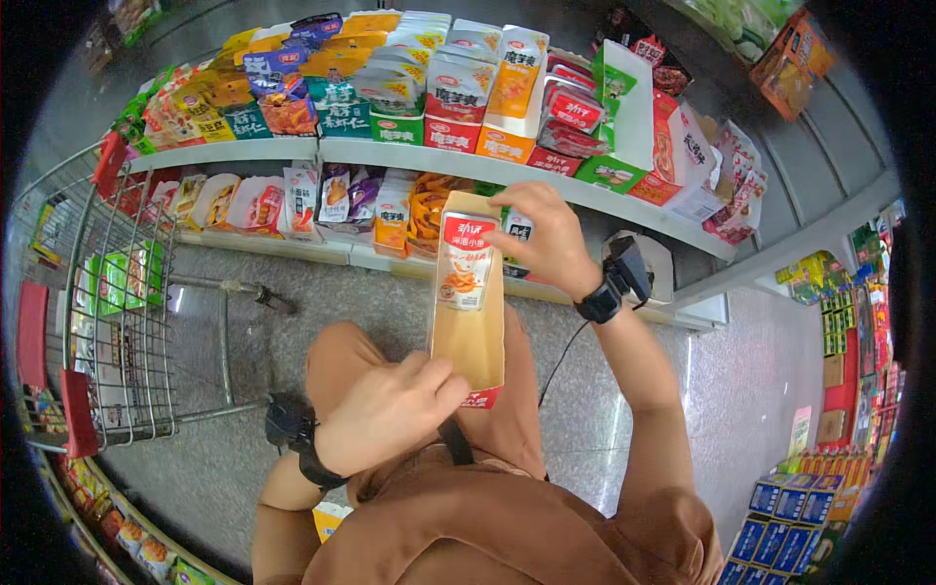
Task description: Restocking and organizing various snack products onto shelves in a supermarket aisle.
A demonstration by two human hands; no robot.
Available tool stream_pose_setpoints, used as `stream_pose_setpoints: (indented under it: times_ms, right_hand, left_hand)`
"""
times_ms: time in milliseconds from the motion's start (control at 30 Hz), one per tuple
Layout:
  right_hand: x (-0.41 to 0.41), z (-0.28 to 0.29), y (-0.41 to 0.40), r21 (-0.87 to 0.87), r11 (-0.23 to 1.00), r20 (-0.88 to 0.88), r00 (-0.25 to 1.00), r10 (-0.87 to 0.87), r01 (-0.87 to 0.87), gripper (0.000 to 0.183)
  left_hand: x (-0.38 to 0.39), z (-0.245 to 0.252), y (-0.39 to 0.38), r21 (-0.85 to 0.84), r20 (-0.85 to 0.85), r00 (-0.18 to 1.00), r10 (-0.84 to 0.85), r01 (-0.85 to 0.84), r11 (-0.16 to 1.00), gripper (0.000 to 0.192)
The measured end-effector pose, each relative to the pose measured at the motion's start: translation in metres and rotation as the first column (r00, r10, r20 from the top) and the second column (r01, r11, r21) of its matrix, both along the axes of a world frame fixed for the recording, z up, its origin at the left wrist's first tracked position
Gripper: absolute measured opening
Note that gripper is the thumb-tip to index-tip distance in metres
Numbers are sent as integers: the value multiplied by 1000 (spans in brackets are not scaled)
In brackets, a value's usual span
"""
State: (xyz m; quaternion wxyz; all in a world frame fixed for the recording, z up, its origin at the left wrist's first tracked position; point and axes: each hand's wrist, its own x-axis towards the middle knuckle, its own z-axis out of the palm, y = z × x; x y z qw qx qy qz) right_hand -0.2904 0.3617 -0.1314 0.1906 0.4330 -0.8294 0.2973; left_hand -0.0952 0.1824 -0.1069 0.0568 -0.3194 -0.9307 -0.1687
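Observation:
I hold a narrow open cardboard display box (468, 351) above my knees, its plain brown inside facing up. My left hand (398, 409) grips its near end, where a red printed edge shows. At the far end lies a white and red snack packet (466, 267), covering about the upper half of the box. My right hand (545, 238) is at the packet's upper right edge, its thumb over the packet and its index finger near the box rim. Whether more packets lie beneath is hidden.
A grey shelf (439, 155) holds snack boxes and pouches, including an open green and white carton (629, 110). A lower shelf (278, 245) carries more pouches. At left stands a wire shopping cart (121, 365) with a green package (124, 278). Blue boxes (782, 512) are stacked at lower right.

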Motion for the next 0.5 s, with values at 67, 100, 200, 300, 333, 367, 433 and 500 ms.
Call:
stream_pose_setpoints:
  times_ms: [67,100,200,300,333,367,433,500]
  right_hand:
    - [2,0,-2,46,999,15,1000,-19,18,36]
    - [3,-1,-2,90,993,-25,997,-72,74,34]
    - [4,-7,-2,90,986,-28,990,-136,138,33]
    - [7,-14,-3,20,981,14,981,-192,192,32]
    - [9,-16,-5,-5,969,17,969,-246,246,31]
    - [11,-18,-6,-11,971,7,971,-239,239,31]
    - [16,-19,-8,-84,955,161,949,-269,285,28]
    - [25,-20,-8,-108,951,28,957,-287,289,27]
  left_hand:
    - [-1,-1,4,-40,2,1000,-22,22,999,15]
    - [-1,-3,6,-49,-36,999,-14,13,999,14]
    - [-2,-8,9,-101,-106,994,-10,-1,995,12]
    - [-2,-15,10,-149,-141,990,-19,-3,989,11]
    - [-2,-16,10,-158,-135,991,-24,2,987,11]
    - [-2,-17,10,-156,-157,987,-27,3,988,11]
    - [-3,-19,10,-144,-90,994,-59,46,989,15]
    - [-3,-20,9,-118,-95,994,-44,33,992,15]
